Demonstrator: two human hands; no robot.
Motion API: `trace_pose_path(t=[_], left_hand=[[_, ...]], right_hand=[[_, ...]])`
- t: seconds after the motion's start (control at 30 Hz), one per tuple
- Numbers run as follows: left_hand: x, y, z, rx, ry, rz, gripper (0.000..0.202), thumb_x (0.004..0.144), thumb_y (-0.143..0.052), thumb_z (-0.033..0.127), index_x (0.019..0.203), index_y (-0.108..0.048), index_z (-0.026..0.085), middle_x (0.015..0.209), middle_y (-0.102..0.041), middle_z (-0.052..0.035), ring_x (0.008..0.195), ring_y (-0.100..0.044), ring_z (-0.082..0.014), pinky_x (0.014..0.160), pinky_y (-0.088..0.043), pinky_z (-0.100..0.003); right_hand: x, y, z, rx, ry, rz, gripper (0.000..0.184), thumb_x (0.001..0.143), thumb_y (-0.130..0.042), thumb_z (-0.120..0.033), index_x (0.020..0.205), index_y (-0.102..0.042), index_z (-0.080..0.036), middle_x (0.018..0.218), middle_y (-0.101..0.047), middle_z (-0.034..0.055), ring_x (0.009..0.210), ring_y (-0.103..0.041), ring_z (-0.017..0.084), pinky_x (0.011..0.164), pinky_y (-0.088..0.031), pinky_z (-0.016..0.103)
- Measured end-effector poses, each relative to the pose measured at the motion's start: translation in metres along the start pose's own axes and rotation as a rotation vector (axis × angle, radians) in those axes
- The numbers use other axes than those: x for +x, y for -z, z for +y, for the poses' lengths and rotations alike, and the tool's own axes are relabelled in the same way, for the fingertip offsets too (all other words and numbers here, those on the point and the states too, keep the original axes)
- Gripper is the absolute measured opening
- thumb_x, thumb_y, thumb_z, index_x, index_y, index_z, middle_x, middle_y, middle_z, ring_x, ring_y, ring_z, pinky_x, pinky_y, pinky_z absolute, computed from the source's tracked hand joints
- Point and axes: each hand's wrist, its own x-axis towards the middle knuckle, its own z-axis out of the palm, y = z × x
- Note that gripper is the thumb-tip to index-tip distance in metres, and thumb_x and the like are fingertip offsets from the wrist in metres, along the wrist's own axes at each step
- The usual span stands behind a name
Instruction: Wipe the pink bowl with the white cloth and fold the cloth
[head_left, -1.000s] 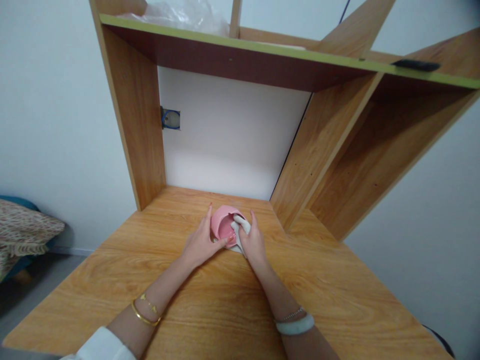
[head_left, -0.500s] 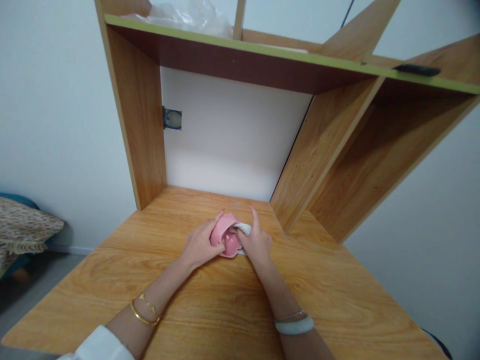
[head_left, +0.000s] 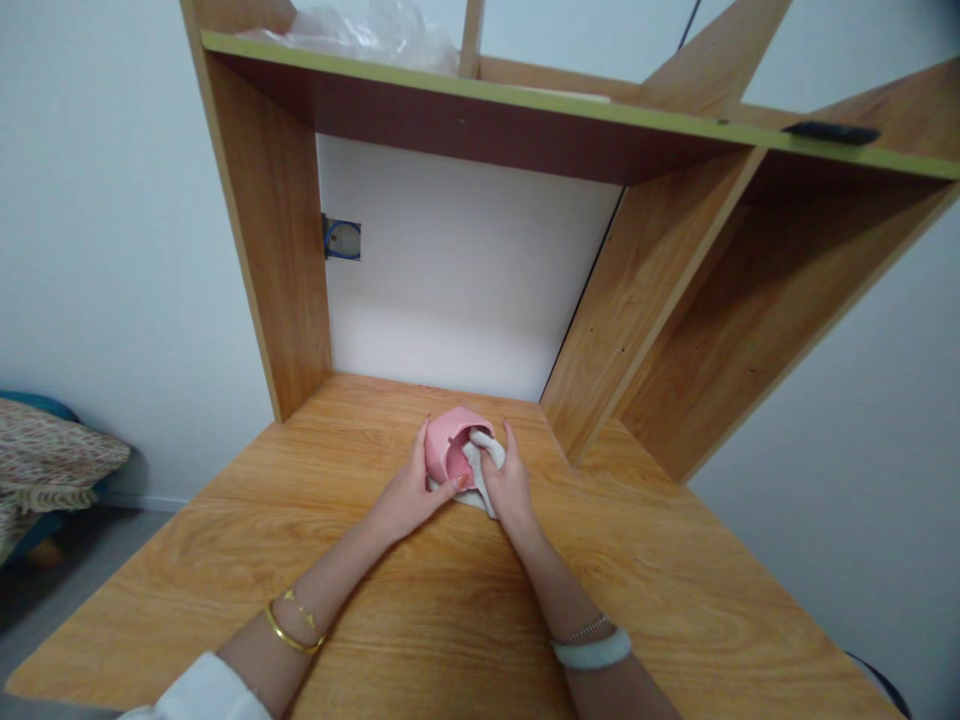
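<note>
While gripping a pink bowl point(head_left: 442, 452) with the left hand point(head_left: 409, 495), clamped on it with thumb at the near rim and fingers along the outer wall, pushing a white cloth point(head_left: 491, 447), bunched tight in the right hand point(head_left: 510, 488), into the opening. Tilted with its mouth toward the right hand, low over the wooden desk point(head_left: 465, 620) near the white back panel point(head_left: 465, 270). Cannot tell whether touching the wood, with cloth spread below. Wearing a gold bangle point(head_left: 285, 638) on the left wrist, a pale bangle point(head_left: 592, 653) on the right. Seen above, on a green-edged shelf point(head_left: 480, 89): clear plastic point(head_left: 375, 35).
</note>
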Motion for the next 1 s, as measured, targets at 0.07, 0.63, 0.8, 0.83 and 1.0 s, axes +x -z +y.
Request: trace_pose_path(t=[0.07,0.63,0.8,0.83,1.0], left_hand=[[0.0,-0.001,0.0,-0.024,-0.016,0.04,0.085,0.074,-0.057,0.035,0.139,-0.007,0.014,0.125,-0.049,-0.0122,0.105,-0.053,-0.0207,0.086,-0.043,-0.032],[-0.002,0.022,0.014,0.376,-0.058,0.01,0.072,0.069,-0.057,0.03,0.135,-0.029,0.025,0.113,-0.06,-0.0044,0.098,-0.057,-0.0241,0.087,-0.041,-0.033],[-0.001,0.02,0.011,0.308,-0.039,0.057,0.076,0.078,-0.05,0.045,0.14,-0.012,0.02,0.124,-0.051,-0.0097,0.101,-0.056,-0.0256,0.083,-0.043,-0.035],[-0.001,0.018,0.01,0.291,-0.035,0.053,0.081,0.077,-0.051,0.047,0.14,-0.008,0.019,0.126,-0.05,-0.0113,0.101,-0.056,-0.0263,0.082,-0.043,-0.036],[0.0,0.005,0.002,0.16,-0.021,0.017,0.081,0.077,-0.051,0.044,0.139,-0.009,0.015,0.124,-0.05,-0.0134,0.101,-0.056,-0.0245,0.082,-0.045,-0.034]], right_hand=[[-0.001,-0.002,-0.003,-0.001,0.017,-0.017,0.06,0.079,-0.042,-0.028,0.135,-0.026,-0.013,0.119,-0.056,0.0117,0.103,-0.055,0.02,0.079,-0.044,0.028],[-0.005,0.006,-0.012,-0.467,0.091,-0.1,0.071,0.077,-0.049,-0.033,0.138,-0.018,-0.016,0.077,-0.067,0.0063,0.07,-0.062,0.022,0.06,-0.041,0.027],[-0.004,0.002,-0.004,-0.237,0.048,-0.058,0.065,0.078,-0.045,-0.024,0.137,-0.022,-0.014,0.089,-0.067,0.0098,0.078,-0.062,0.021,0.065,-0.044,0.027],[-0.004,0.001,-0.003,-0.182,0.03,-0.036,0.064,0.078,-0.044,-0.023,0.137,-0.022,-0.013,0.093,-0.067,0.0103,0.082,-0.062,0.021,0.067,-0.045,0.028],[-0.002,-0.004,-0.001,-0.003,0.018,0.019,0.059,0.081,-0.039,-0.027,0.135,-0.024,-0.012,0.118,-0.056,0.0125,0.103,-0.055,0.019,0.079,-0.044,0.028]])
